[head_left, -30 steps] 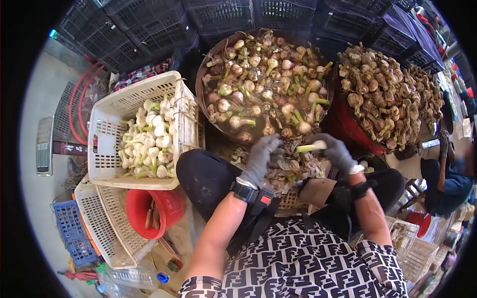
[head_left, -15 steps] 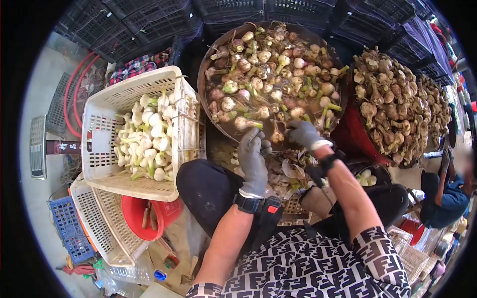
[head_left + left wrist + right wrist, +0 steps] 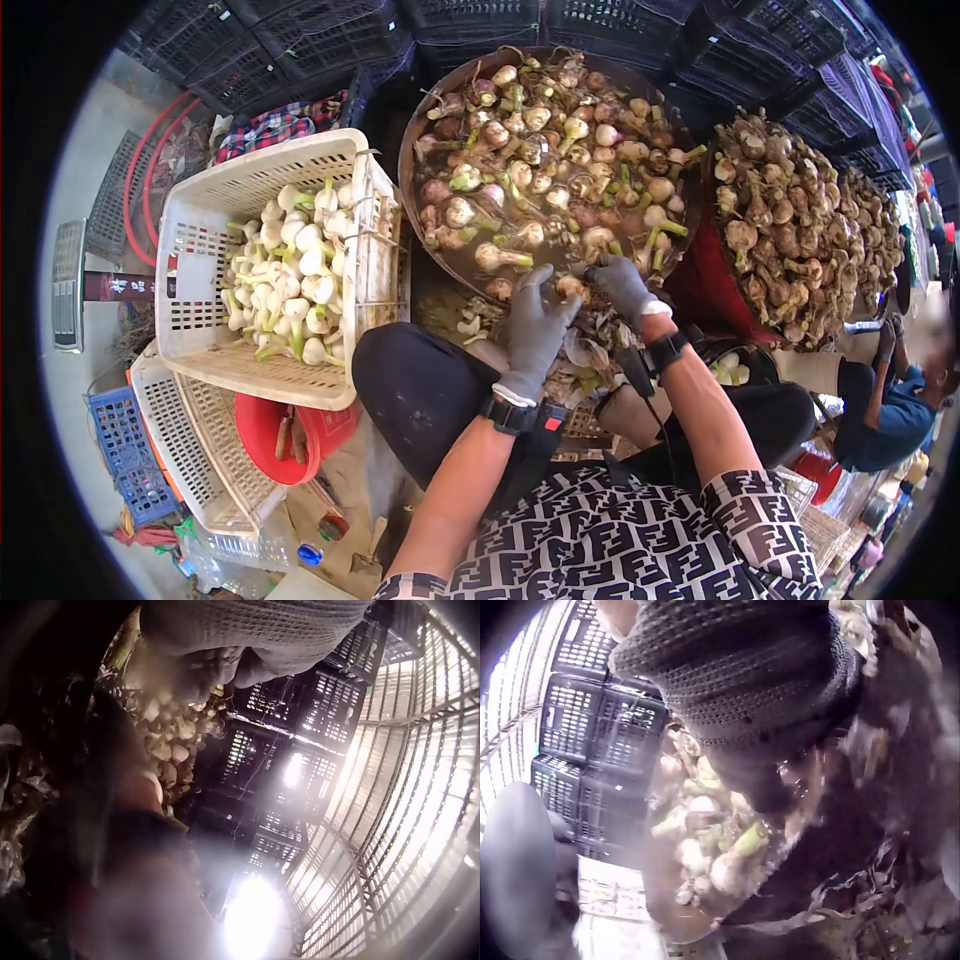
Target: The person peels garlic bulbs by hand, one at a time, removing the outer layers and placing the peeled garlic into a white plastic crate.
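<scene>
In the head view, a muddy garlic bulb (image 3: 571, 288) is at the near rim of a round tub (image 3: 408, 190) of water and garlic. My gloved right hand (image 3: 624, 288) has its fingers bent and pinches this bulb from the right. My gloved left hand (image 3: 537, 335) is just left of it, thumb and fingers spread apart; whether it touches the bulb is unclear. Below the hands lies a heap of peeled skins (image 3: 588, 355). The left wrist view shows a blurred glove (image 3: 251, 634); in the right wrist view, the glove (image 3: 742, 675) hides its fingertips.
A white crate (image 3: 260, 375) of cleaned garlic stands left, with a red bucket (image 3: 335, 440) below it. Unwashed garlic (image 3: 800, 230) is heaped at right. Dark crates (image 3: 480, 25) line the back. Another person (image 3: 895, 410) sits far right.
The trimmed garlic that my right hand held a second ago is gone from it. That hand reached to the tub and came back slightly with a muddy bulb; my left hand moved right, fingers spreading.
</scene>
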A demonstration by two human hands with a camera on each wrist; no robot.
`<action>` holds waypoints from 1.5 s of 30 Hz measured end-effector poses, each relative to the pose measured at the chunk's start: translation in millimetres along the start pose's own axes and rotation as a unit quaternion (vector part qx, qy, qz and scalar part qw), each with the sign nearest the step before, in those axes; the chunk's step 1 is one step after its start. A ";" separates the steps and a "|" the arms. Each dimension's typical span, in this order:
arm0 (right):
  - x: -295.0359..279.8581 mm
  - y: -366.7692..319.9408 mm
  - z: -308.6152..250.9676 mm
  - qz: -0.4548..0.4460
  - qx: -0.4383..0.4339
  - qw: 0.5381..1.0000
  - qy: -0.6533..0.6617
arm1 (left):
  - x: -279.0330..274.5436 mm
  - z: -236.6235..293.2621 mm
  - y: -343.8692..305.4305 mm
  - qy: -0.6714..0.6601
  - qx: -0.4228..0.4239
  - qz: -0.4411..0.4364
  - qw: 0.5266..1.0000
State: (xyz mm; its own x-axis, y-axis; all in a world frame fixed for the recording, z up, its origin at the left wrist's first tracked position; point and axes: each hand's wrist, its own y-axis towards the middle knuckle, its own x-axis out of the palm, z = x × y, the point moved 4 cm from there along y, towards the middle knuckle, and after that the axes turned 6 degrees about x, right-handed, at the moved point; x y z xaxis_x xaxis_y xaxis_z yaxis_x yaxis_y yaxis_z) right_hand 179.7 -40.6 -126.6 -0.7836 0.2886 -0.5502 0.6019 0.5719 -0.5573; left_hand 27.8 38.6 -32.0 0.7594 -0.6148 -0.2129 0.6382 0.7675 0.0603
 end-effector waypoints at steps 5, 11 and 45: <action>-36.4 -100.9 -49.7 -0.027 -0.002 0.951 0.306 | 21.3 1.4 -10.5 0.069 0.026 -0.147 0.986; -37.9 -125.8 -35.2 0.028 -0.203 0.939 0.275 | 15.7 24.7 -22.0 0.068 0.144 -0.168 0.973; -14.6 -149.2 -9.7 -0.082 -0.102 0.798 0.588 | 2.3 1.9 -15.1 0.088 -0.082 -0.122 0.985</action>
State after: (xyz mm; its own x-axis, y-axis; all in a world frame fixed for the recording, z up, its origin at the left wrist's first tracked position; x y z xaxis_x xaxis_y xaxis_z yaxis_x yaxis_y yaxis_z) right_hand 99.8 -122.7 -29.4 -0.5233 0.6504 0.5507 0.5335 0.7539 -0.3834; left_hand 20.2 25.2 -31.5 0.5439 -0.7544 -0.3676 0.7588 0.6291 -0.1684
